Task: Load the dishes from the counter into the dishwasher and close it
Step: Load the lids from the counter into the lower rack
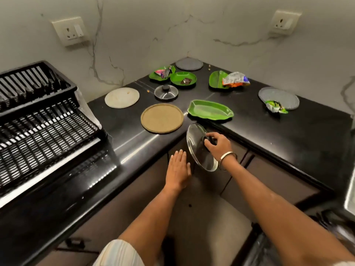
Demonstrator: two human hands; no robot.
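Loading looks barely begun, judging by how much sits on the black counter (288, 135). The right hand (218, 144) pinches the dark knob of a glass lid (197, 150), fingers curled round it, and holds the lid tilted on edge off the near rim of the counter, in front of the cabinet doors. The left hand (177, 169) hangs beside it, flat with fingers straight and together, holding nothing; the two hands are near each other but apart. Left on the counter are a tan round plate (162, 118), a white round plate (122, 97), a small steel lid (166, 92), a long green leaf-shaped dish (210, 110), three more green dishes (183, 78) at the far corner, some carrying wrappers, and two grey round plates (278, 97), the right one with a crumpled wrapper on it. A black dish rack (38, 112) stands at the left. What may be the dishwasher shows only as a blurred edge at the near right, so I cannot tell whether anything is in it; closing it is yet to come.
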